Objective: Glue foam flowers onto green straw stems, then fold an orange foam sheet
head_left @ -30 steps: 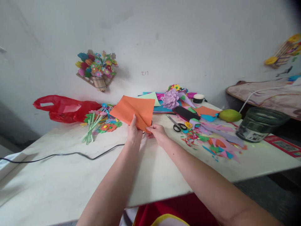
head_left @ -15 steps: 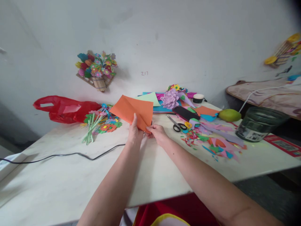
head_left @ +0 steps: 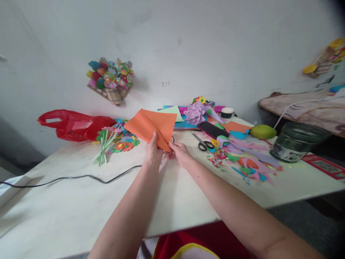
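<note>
An orange craft sheet (head_left: 155,126), with a fold or crease running down to its lower corner, is raised above the table. My left hand (head_left: 153,153) is closed on its lower edge, thumb on the near face and the other fingers hidden behind. My right hand (head_left: 180,153) is closed at the sheet's lower right corner, thumb tip against the edge, its fingers partly behind the paper. A bit of something black shows behind the sheet just above the right thumb; I cannot make out what it is. Black-handled scissors (head_left: 205,144) lie to the right of my hands.
Left stand paper flowers on pale green stems (head_left: 102,153) and a red plastic bag (head_left: 77,126). A black cord (head_left: 90,176) crosses the table. Rightward lie coloured scraps (head_left: 250,167), a phone (head_left: 213,129), a green mango (head_left: 262,132) and a glass jar (head_left: 292,144). A purple flower (head_left: 195,113) sits behind.
Both hands and the orange sheet have shifted very slightly, the left hand a little leftward. The right thumb has slid to the sheet's edge, and more of the black thing behind shows.
</note>
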`<state>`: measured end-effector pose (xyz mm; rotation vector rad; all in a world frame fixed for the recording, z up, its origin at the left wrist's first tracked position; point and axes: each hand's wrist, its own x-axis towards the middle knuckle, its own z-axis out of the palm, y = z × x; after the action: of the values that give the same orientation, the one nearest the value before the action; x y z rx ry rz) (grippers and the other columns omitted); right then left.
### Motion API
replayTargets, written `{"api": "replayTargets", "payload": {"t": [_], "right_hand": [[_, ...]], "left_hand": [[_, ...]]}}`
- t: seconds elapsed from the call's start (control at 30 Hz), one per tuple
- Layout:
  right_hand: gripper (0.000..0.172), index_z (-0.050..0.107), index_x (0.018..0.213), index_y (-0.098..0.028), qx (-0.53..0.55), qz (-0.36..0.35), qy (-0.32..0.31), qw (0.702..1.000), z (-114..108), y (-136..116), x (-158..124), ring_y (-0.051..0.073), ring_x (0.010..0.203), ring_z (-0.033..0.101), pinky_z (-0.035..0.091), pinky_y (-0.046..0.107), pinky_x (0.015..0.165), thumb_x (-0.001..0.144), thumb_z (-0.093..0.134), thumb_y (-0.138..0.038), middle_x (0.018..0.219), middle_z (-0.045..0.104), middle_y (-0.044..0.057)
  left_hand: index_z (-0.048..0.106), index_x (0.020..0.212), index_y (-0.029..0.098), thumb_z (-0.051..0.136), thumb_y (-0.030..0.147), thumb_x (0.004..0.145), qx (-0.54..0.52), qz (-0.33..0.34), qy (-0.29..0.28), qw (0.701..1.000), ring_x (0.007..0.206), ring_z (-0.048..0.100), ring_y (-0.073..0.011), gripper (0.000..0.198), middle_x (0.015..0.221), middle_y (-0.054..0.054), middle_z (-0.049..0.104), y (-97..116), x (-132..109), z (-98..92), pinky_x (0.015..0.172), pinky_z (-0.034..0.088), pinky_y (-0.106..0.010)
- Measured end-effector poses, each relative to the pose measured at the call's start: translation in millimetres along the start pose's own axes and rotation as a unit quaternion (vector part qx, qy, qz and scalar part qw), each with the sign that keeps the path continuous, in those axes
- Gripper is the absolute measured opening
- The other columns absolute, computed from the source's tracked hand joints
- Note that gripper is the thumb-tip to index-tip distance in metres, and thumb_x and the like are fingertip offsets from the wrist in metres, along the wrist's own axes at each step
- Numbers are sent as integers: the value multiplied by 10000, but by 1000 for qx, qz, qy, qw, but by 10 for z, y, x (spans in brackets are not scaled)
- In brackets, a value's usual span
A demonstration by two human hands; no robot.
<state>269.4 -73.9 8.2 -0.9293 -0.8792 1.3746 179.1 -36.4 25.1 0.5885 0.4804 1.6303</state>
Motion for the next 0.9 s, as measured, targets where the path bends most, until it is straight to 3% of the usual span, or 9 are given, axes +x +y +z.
{"api": "replayTargets", "payload": {"t": [0.1,0.27,0.47,0.6,0.7,0.8,0.9], "right_hand": [[229,564,753,-117,-5,6,-4,1000,-2,-13,-10,108,373,553,455,199,354,878,476,-287,544,643,42],[140,589,745,-127,-52,-8,-15,999,-5,-8,-5,91,390,552,454,181,366,820,556,-242,557,643,17],[152,598,691,-167,-220,-77,26,972,-25,97,63,84,379,520,425,188,377,652,714,-257,533,612,-28],[108,634,674,-194,-366,-172,49,913,-76,142,109,114,442,552,433,218,464,673,690,-286,532,613,-20],[83,666,718,-204,-488,-219,57,843,-82,89,71,158,595,617,449,250,580,709,661,-287,642,671,22],[107,687,763,-202,-589,-228,64,772,-47,16,6,200,727,642,443,277,669,732,644,-295,745,700,64],[143,696,801,-194,-637,-218,62,737,-5,-22,-33,222,771,646,439,293,694,768,606,-300,793,706,93]], "left_hand": [[609,858,193,663,242,745,0,5,13,1000,820,663,-191,135,873,-43,692,16,8,-10,689,545,-277],[617,856,187,635,232,768,-7,13,17,1000,902,651,-197,100,904,-59,690,15,61,-59,727,540,-270],[617,870,198,655,255,751,-5,19,34,999,975,634,-216,137,947,-61,690,-1,109,-96,777,540,-315],[625,848,206,656,228,750,-11,34,36,999,1020,617,-209,105,985,-51,689,-1,83,-72,823,532,-304],[628,857,208,646,210,759,-14,40,37,998,1025,616,-200,100,993,-47,691,8,58,-47,833,530,-292],[628,868,216,648,208,758,-14,41,33,999,1024,618,-198,112,982,-43,695,15,43,-26,837,530,-292],[628,881,214,652,208,753,-20,37,28,999,1013,623,-200,130,983,-44,695,15,41,-17,828,535,-296]]}}
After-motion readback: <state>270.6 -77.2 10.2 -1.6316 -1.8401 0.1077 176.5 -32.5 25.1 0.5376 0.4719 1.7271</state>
